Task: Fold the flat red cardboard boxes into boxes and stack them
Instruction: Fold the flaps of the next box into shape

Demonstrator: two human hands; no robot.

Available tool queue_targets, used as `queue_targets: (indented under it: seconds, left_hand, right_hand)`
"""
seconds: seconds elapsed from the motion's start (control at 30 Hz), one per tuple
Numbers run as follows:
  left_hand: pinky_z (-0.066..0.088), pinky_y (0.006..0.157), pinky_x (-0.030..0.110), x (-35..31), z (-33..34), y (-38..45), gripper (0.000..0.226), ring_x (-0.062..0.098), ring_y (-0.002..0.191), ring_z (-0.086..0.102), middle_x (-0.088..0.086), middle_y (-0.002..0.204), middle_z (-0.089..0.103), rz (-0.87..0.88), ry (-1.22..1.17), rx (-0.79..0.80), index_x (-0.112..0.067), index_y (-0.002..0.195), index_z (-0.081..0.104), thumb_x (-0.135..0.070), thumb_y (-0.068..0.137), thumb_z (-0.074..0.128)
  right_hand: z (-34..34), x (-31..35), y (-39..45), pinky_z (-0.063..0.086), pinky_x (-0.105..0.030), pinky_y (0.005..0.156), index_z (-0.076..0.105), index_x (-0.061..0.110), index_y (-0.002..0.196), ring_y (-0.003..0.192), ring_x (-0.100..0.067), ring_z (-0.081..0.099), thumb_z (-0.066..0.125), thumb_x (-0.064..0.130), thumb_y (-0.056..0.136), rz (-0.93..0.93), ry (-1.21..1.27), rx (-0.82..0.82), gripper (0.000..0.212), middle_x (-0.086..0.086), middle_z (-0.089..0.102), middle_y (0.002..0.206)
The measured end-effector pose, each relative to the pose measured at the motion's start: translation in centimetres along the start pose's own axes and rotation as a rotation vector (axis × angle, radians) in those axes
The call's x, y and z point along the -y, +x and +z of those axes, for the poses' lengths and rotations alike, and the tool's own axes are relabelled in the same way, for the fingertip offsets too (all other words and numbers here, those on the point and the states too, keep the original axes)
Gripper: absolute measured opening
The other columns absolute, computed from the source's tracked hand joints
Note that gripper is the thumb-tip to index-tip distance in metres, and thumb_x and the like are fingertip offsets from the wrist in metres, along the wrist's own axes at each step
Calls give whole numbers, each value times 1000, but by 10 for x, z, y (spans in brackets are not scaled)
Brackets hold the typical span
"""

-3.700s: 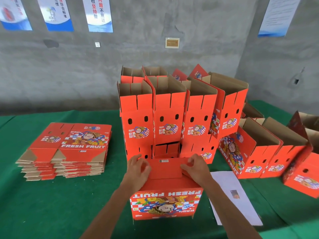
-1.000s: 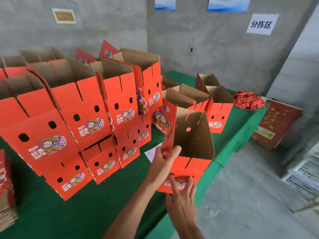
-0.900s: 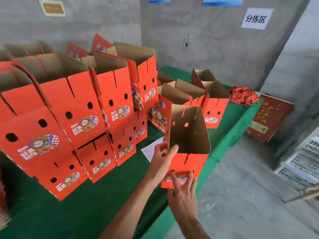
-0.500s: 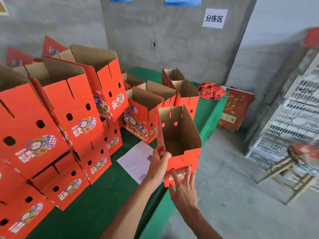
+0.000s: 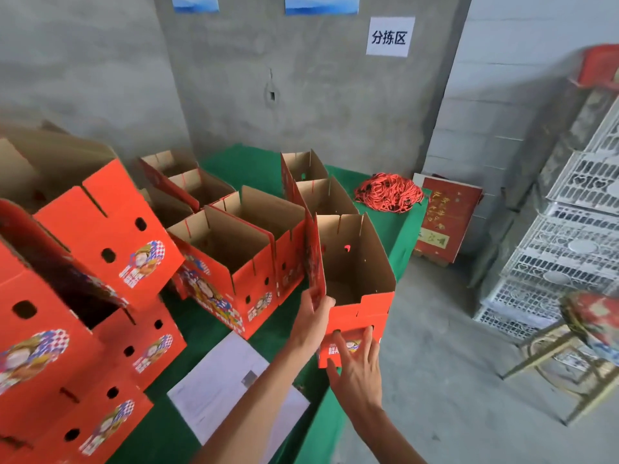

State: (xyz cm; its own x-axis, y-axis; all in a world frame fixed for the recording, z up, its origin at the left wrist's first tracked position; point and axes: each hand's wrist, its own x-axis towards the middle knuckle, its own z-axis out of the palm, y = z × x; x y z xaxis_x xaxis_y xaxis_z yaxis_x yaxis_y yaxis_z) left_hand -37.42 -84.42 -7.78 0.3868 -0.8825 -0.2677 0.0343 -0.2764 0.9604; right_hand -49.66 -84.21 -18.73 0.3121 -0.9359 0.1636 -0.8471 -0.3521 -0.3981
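Red cardboard, printed with a cartoon fruit label: one folded box (image 5: 355,296), open at the top, held in the air at the near right corner of the green worktop (image 5: 407,229), just beside a row of finished boxes (image 5: 234,262). Left hand (image 5: 311,321): its grip is closed on the box's tall left flap, thumb and fingers pinching the lower edge. Right hand (image 5: 355,366): fingers spread and straight, pressed flat against the front panel low down, holding nothing. Done, by the look of it: this box is formed, its bottom closed as far as the inside shows. Also done: a taller stack of folded boxes (image 5: 83,279) at the left, leaning, several layers high, and further open boxes behind the row toward the wall. Left to do: setting this box down in line or on the stack. Whether flat boxes remain cannot be told, none being in view. Other items: a white sheet of paper (image 5: 217,386) on the worktop, a heap of red cords (image 5: 388,192) at the far corner, white plastic crates (image 5: 569,229) at the right.
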Motion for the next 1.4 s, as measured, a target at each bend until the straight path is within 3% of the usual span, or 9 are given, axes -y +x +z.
queue_targets:
  seconds: [0.13,0.27,0.4,0.5,0.57,0.63,0.73,0.93,1.4]
  left_hand:
    - [53,102,47,-17,29,44,58,20,109,66,6,124,66,29,2,6,-24,132,51,-48,79,54]
    - [50,105,46,-25,48,88,65,20,114,63,4,130,61,16,-9,-23,-25,139,44,-48,79,52]
    - [54,95,39,-23,55,137,56,11,104,65,0,120,63,6,12,-54,-32,134,46,-51,81,49]
    - [50,80,19,-25,56,178,57,0,100,62,-5,120,62,51,28,-108,-34,141,45,-50,86,46]
    - [49,76,12,-27,58,207,52,1,103,62,-5,125,61,69,44,-150,-35,147,42,-45,96,46]
    - [56,92,27,-30,60,233,49,12,114,62,2,137,59,70,46,-184,-30,154,38,-37,106,44]
    - [44,114,49,-38,65,269,53,25,133,53,5,154,47,67,39,-225,-28,160,31,-32,108,38]
    - [32,122,50,-55,64,331,54,30,145,42,8,160,41,9,54,-307,-25,160,31,-36,107,35]
    - [33,121,49,-60,46,381,58,29,144,45,8,160,43,-24,96,-346,-24,160,31,-51,109,29]
  right_hand:
    - [0,-29,58,54,-60,97,64,26,134,136,-59,38,79,30,84,8,23,11,52,-36,30,156]
    - [1,-48,113,39,-53,115,55,33,142,148,-51,21,62,40,96,-31,-3,95,46,-30,13,164]
    - [12,-58,160,31,-51,121,49,36,146,148,-49,21,56,46,99,-66,-37,138,49,-30,10,164]
    - [23,-61,203,29,-46,122,35,43,150,152,-44,14,47,54,100,-98,-62,208,52,-25,-2,167]
    - [30,-59,232,30,-46,122,31,45,151,153,-43,10,47,57,100,-105,-56,250,55,-22,-6,167]
    - [36,-59,258,28,-47,122,28,45,152,153,-44,9,47,57,100,-122,-70,282,57,-22,-6,167]
    - [46,-61,295,27,-48,122,29,42,153,151,-47,16,49,55,99,-151,-108,298,59,-30,0,165]
    - [63,-54,359,30,-47,120,25,40,154,151,-46,14,51,56,98,-168,-124,337,63,-31,-4,165]
    - [70,-50,412,19,-49,125,11,42,159,153,-49,12,48,56,102,-290,-225,455,70,-36,-10,164]
